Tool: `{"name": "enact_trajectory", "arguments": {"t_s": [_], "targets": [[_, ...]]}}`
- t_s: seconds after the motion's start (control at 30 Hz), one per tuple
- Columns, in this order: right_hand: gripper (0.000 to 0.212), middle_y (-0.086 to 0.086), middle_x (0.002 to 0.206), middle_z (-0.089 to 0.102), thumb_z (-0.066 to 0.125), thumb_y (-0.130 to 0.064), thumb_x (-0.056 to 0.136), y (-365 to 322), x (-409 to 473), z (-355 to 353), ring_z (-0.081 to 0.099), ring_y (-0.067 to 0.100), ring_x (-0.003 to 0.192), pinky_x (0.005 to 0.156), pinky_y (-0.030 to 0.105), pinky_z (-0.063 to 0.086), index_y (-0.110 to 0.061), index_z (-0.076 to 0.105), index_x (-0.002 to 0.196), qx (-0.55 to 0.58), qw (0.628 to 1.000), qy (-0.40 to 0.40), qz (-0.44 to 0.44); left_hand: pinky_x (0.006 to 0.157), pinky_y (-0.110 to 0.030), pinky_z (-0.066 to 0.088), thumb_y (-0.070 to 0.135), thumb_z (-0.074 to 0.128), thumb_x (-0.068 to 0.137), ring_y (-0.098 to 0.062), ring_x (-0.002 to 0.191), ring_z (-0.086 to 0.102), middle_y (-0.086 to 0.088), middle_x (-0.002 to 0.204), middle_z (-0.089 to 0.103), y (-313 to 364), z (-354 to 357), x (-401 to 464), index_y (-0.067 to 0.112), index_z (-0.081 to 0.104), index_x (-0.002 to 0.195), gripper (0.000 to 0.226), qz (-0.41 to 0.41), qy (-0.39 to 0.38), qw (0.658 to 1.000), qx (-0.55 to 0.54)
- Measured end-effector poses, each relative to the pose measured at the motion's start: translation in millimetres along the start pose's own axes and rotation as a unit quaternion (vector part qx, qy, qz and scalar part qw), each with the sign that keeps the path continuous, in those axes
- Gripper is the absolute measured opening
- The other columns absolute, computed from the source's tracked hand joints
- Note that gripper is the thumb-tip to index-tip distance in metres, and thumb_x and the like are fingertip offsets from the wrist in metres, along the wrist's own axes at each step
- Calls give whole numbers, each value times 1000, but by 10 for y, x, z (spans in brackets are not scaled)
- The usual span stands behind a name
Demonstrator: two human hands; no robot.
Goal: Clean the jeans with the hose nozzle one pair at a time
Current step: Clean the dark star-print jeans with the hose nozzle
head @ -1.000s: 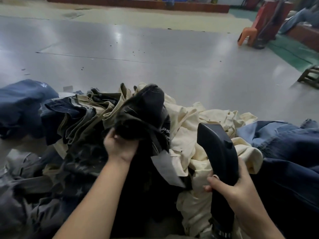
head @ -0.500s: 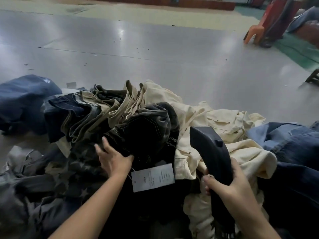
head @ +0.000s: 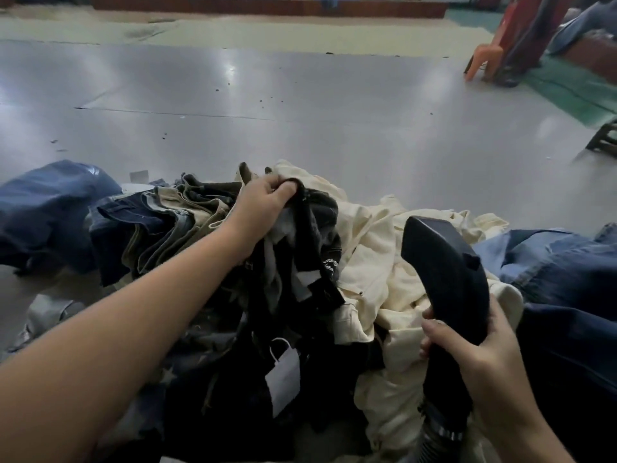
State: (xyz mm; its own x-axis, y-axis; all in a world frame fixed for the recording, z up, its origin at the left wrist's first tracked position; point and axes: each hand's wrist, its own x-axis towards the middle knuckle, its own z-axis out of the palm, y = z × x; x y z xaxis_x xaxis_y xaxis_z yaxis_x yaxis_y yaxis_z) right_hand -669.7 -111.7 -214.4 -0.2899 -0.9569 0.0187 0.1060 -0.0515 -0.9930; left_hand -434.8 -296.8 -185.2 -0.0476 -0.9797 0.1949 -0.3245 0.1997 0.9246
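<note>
Heap of jeans on a grey floor (head: 300, 105), worked from its near edge. At the left edge of the heap, a blue denim pair (head: 50, 208) lies slumped, beside it a stack of folded dark and khaki pairs (head: 160, 225). Left hand (head: 263, 202) reaches across the stack, fingers curled tight round a fold of the black jeans (head: 314, 248) at the heap's middle, lifting it clear; a white paper tag (head: 283, 375) dangles below on its loop. Judgement: best to pull this pair fully free and spread one panel taut before bringing the nozzle in, keeping the tag away from the mouth. Cream jeans (head: 374, 262) lie bunched just right of the black pair and under it in places; loose folds there could snag or get drawn in. Right hand (head: 480, 355) clamps the hose nozzle (head: 447, 272) by its neck, head raised above the cream cloth, not on the black pair. More blue denim (head: 561, 272) crowds the heap's right edge. Orange stool (head: 484, 61) stands at the floor's far right, well apart.
</note>
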Motion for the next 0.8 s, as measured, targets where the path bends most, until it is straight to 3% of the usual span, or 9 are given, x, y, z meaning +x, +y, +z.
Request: {"name": "enact_trajectory", "arguments": {"t_s": [0.1, 0.17, 0.23, 0.3, 0.4, 0.47, 0.6, 0.73, 0.8], "targets": [[31, 5, 71, 66, 67, 11, 76, -53, -36, -174, 60, 18, 52, 50, 25, 53, -7, 58, 99, 16, 1000, 25, -8, 68, -31, 43, 31, 58, 75, -16, 70, 53, 1, 69, 59, 401, -37, 220, 21, 61, 69, 12, 18, 56, 997, -48], [33, 8, 72, 67, 70, 7, 72, -76, -49, -281, 62, 20, 55, 53, 24, 54, -9, 60, 99, 30, 999, 43, -7, 77, -32, 43, 33, 59, 77, -21, 84, 58, -3, 84, 61, 356, -253, 459, 17, 63, 87, 19, 46, 102, 989, 101], [33, 10, 69, 66, 70, 6, 71, -70, -56, -335, 60, 20, 52, 51, 23, 53, -7, 58, 100, 36, 998, 45, -2, 94, -40, 36, 28, 61, 82, -32, 112, 50, -13, 114, 55, 33, -539, 597, 13, 55, 114, 37, -58, 151, 915, 370], [32, 10, 67, 65, 66, 14, 75, -47, -43, -353, 59, 19, 48, 48, 23, 52, -4, 56, 100, 40, 998, 46, -2, 103, -49, 28, 19, 62, 80, -40, 125, 36, -22, 133, 39, -357, -659, 454, 7, 45, 125, 50, -194, 233, 835, 459], [32, 9, 64, 65, 66, 17, 76, 17, -13, -301, 59, 19, 49, 48, 24, 53, -7, 58, 94, 14, 999, 36, 5, 95, -45, 42, 19, 62, 82, -40, 111, 51, -23, 116, 55, -941, -322, -66, 4, 53, 105, 29, -194, 223, 901, 317], [32, 8, 59, 63, 65, 21, 75, 39, -2, -222, 58, 18, 44, 44, 24, 51, -5, 56, 93, 18, 1000, 19, 11, 81, -38, 49, 41, 57, 89, -35, 92, 60, -17, 99, 64, -1242, 75, -497, 4, 59, 97, 38, -345, 109, 925, 117], [47, 9, 63, 64, 63, 23, 74, 91, -2, -107, 57, 18, 44, 43, 26, 51, -23, 63, 86, 7, 1000, -20, 9, 86, -40, 49, 63, 55, 84, -33, 105, 59, -14, 115, 62, -1608, 475, -813, 9, 56, 117, 64, -547, 129, 794, -232], [48, 9, 65, 64, 64, 22, 74, 148, 1, -92, 58, 17, 44, 44, 27, 51, -25, 63, 85, -15, 1000, -25, 10, 103, -40, 34, 17, 64, 87, -40, 127, 41, -23, 143, 35, -1779, 592, -835, -1, 38, 134, 56, -500, 434, 743, -99], [42, 9, 64, 64, 63, 23, 74, 158, 20, -79, 57, 17, 44, 43, 26, 51, -15, 59, 91, -10, 1000, -24, 15, 103, -41, 32, 14, 66, 83, -40, 127, 38, -21, 143, 32, -1861, 539, -889, 3, 38, 131, 57, -486, 451, 748, -34]]}}
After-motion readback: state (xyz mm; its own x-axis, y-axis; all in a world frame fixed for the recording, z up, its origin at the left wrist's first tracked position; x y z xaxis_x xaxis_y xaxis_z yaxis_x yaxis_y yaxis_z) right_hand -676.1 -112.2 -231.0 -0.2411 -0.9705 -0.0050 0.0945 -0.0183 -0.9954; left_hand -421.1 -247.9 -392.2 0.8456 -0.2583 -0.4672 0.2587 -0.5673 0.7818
